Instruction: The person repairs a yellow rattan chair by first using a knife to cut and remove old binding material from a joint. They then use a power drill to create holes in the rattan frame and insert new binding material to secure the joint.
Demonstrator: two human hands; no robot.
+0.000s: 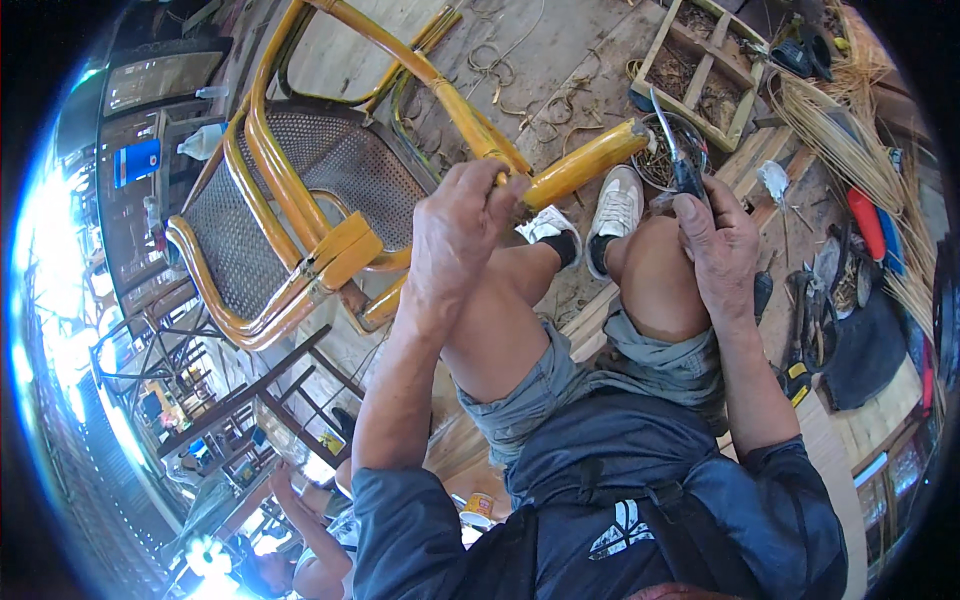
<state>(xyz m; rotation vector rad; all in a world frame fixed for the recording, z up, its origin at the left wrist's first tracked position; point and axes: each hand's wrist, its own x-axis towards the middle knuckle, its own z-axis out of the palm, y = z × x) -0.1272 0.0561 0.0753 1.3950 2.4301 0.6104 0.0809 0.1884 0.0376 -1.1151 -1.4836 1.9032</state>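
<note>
Slanting lengthwise, the knife [679, 156] points forward and slightly left.

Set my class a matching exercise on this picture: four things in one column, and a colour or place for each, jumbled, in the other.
1. Bladed tool
2. Shoes
3. Chair
4. Divided wooden frame

A. Near the picture's upper right
B. Yellow, with a woven panel
C. In the right hand
D. White

Pairs: 1-C, 2-D, 3-B, 4-A
</note>
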